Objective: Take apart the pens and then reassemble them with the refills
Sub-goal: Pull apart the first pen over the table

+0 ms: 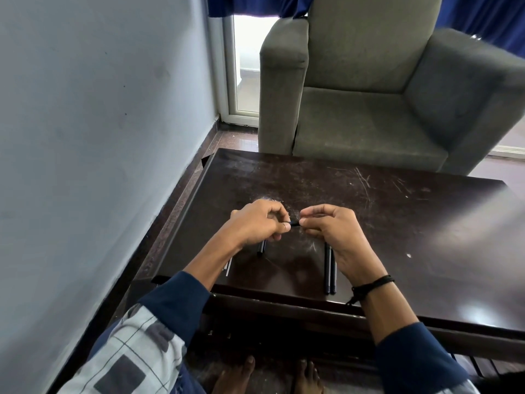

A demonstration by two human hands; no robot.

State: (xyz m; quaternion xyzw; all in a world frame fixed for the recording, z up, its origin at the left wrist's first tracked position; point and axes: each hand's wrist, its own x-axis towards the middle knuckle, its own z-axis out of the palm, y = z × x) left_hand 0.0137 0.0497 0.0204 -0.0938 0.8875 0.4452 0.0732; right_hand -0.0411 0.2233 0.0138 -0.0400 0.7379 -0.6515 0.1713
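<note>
The left hand (260, 223) and right hand (336, 233) both have curled fingers pinching opposite ends of a black pen (294, 222), held level just above the table (397, 223) with only a short stretch showing. This looks like the taking-apart step; next likely comes a counter-twist or straight pull, gentle enough that no part drops. Two black barrels (330, 271), another black piece (261, 248) and thin pale refills (228, 265) lie near the front edge of the scratched dark top, with a grey armchair (369, 109), pale wall (99, 109) and blue curtains (250, 4) beyond.
</note>
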